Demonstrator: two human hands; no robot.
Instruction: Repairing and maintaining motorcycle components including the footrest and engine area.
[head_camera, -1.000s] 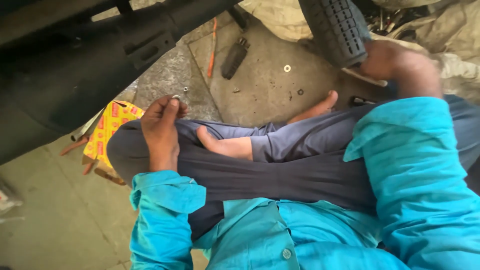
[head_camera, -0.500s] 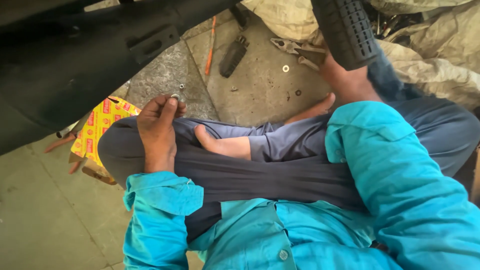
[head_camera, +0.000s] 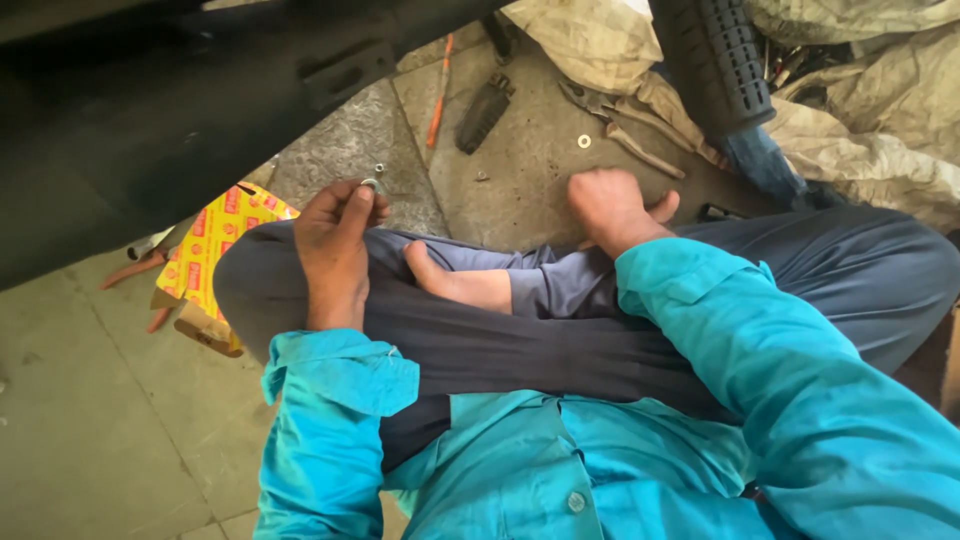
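The head view looks down on a person sitting cross-legged on a concrete floor (head_camera: 90, 440), in a teal shirt and dark grey trousers, one bare foot (head_camera: 462, 285) tucked between the knees.

The left hand (head_camera: 335, 250) rests on the left knee, its fingers pinched around a small metal ring (head_camera: 372, 184) (a washer, by its look) held at the fingertips just above the knee. Just beyond it, on the rough grey slab, lies a tiny nut (head_camera: 379, 168). To the left of that knee, partly under it, sits a yellow and red cardboard packet (head_camera: 205, 250).

The right hand (head_camera: 612, 205) is held low over the floor, past the right shin, fingers curled loosely downward; whether it grips anything I cannot tell, since the palm faces away. Farther off lie a second washer (head_camera: 584, 141), a pair of pliers (head_camera: 610, 115), a black ribbed handle piece (head_camera: 482, 110) and an orange screwdriver (head_camera: 438, 95). A black ribbed footrest (head_camera: 722, 60) hangs at the far right, over crumpled beige cloth (head_camera: 870, 130). A large dark vehicle body (head_camera: 150, 110) fills the far left.
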